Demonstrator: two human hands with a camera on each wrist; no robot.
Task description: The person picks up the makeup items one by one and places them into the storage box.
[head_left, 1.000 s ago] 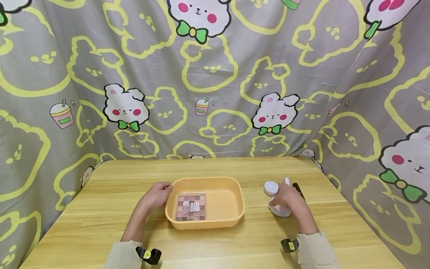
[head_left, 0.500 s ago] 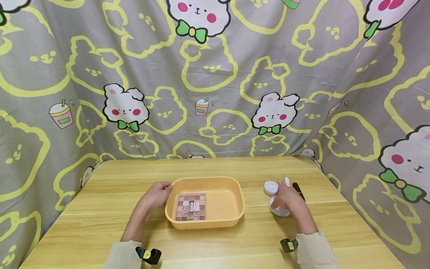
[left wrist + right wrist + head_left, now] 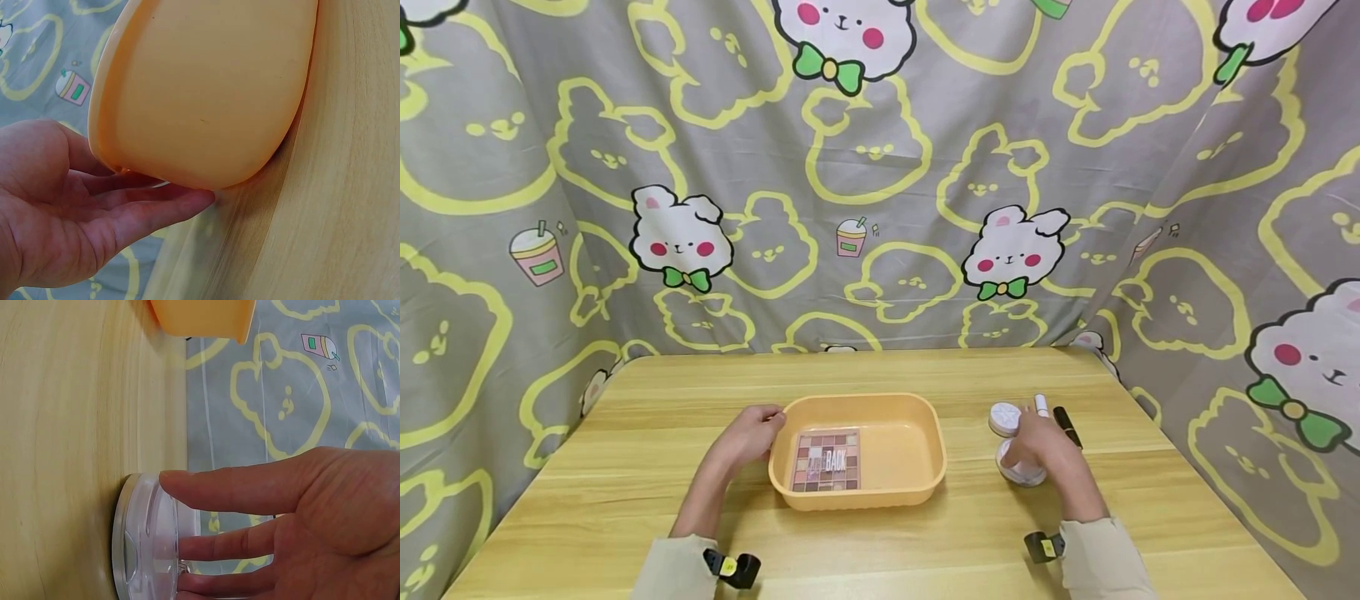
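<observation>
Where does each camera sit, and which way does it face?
Head: on the head, facing forward and down over the table and tray; left hand, right hand and sleeves show.
Left wrist: on that wrist, facing the tray's outside; the left hand shows.
Right wrist: on that wrist, facing the round case; the right hand shows.
Shared by both wrist views: tray, curtain.

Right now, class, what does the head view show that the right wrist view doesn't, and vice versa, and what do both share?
Only the head view shows the left hand at one end of the orange tray and the grid-patterned palette inside it. Only the right wrist view shows the palm side of the right hand and a curved detail on the side of the round case. Both show that hand and case, the tray, the table and the curtain.
</observation>
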